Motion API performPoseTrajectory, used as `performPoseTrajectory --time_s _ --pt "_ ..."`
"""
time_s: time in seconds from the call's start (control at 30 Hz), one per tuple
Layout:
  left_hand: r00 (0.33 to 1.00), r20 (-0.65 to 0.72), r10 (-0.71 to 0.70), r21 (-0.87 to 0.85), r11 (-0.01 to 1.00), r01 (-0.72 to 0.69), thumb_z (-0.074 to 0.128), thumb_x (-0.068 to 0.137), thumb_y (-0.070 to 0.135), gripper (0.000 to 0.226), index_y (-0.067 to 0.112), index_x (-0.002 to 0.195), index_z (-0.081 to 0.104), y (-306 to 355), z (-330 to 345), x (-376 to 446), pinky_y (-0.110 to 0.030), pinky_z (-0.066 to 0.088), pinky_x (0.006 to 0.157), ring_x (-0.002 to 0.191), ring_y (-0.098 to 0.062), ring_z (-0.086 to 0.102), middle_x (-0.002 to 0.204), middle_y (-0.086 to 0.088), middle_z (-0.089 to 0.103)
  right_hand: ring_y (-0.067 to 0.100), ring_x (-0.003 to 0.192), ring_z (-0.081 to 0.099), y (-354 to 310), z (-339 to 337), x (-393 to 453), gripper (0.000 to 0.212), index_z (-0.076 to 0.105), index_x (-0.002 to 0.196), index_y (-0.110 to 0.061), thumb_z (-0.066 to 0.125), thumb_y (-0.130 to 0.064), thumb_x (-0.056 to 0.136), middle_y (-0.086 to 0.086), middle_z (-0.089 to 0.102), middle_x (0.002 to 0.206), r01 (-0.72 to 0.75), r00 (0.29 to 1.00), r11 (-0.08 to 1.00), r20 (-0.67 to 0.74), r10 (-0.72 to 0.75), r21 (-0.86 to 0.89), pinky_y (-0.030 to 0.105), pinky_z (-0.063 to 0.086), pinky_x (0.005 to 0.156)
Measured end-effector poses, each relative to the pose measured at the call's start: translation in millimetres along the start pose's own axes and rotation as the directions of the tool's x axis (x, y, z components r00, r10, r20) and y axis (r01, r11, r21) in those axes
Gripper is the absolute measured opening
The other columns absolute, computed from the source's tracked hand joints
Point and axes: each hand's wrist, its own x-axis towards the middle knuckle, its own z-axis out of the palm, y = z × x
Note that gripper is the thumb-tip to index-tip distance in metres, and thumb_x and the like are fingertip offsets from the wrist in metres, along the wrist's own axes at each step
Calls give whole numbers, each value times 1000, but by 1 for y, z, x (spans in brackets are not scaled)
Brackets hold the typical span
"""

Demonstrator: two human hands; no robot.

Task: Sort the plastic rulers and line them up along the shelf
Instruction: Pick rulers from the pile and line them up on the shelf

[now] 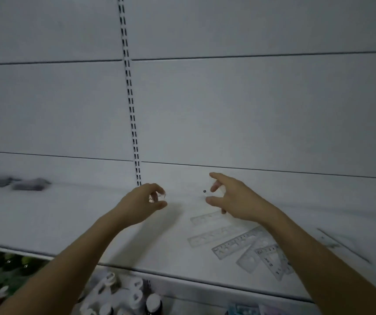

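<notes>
A clear plastic ruler (189,196), barely visible apart from a small dark hole near its right end, is held level above the white shelf (91,223), close to the back wall. My left hand (141,203) pinches its left end between thumb and fingertips. My right hand (232,196) holds the right end between thumb and curled fingers, with the index finger stretched out above. Several more clear rulers (239,243) lie fanned out on the shelf under my right forearm, and the nearest ones overlap.
A slotted metal upright (132,114) runs up the white back panel. Two dark blurred objects (30,184) lie at the shelf's back left. A thin strip (341,244) lies at the right. White bottles (134,292) and green ones (0,260) stand on the shelf below.
</notes>
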Motion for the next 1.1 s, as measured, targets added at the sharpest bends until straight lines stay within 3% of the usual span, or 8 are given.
performPoseTrajectory --time_s 0.07,0.2,0.3,0.43,0.57,0.8,1.1 --pt "999 0 -33 18 999 33 64 87 44 32 30 115 58 -24 -22 -17 -25 45 78 84 -3 54 97 12 58 8 60 58 -24 20 4 64 33 138 -30 69 -37 86 -14 54 115 9 1000 1000 21 -9 -11 17 41 55" --pt "994 -43 -104 105 989 108 59 84 57 36 38 114 56 -76 -71 -60 -25 48 74 83 -7 57 95 10 58 6 78 57 -75 74 17 56 44 123 -25 75 -39 78 -12 61 103 29 1000 999 13 -29 -46 21 42 62" --pt "985 -69 -159 166 972 168 59 84 58 37 38 115 57 -126 -110 -98 -23 47 69 81 -6 56 95 11 58 4 79 57 -123 121 29 57 50 129 -31 76 -40 78 -10 60 99 95 995 994 21 -94 -61 19 42 66" --pt "968 -127 -218 204 949 241 61 84 55 38 36 117 58 -196 -167 -155 -25 51 75 83 -7 57 97 9 58 9 95 58 -197 190 49 65 48 139 -32 74 -41 80 -9 59 98 183 982 980 63 -178 -83 26 46 84" --pt "945 -195 -263 175 939 297 62 84 54 37 35 117 59 -261 -221 -206 -27 51 75 84 -8 56 96 9 56 8 88 59 -271 254 70 57 49 126 -29 76 -41 77 -9 60 96 244 968 969 72 -240 -40 20 43 68" --pt "897 -292 -330 113 920 376 64 83 52 36 35 115 61 -349 -289 -254 -33 56 76 83 -6 58 99 9 58 15 83 60 -369 333 106 45 51 110 -24 79 -35 76 -2 61 92 331 939 943 109 -327 -24 23 46 64" --pt "907 -280 -316 121 925 360 63 84 54 38 37 117 60 -424 -317 -219 -26 49 72 83 -5 56 93 12 56 8 80 60 -387 389 177 45 58 110 -28 80 -38 73 -6 63 90 299 947 954 119 -297 -3 18 42 60"
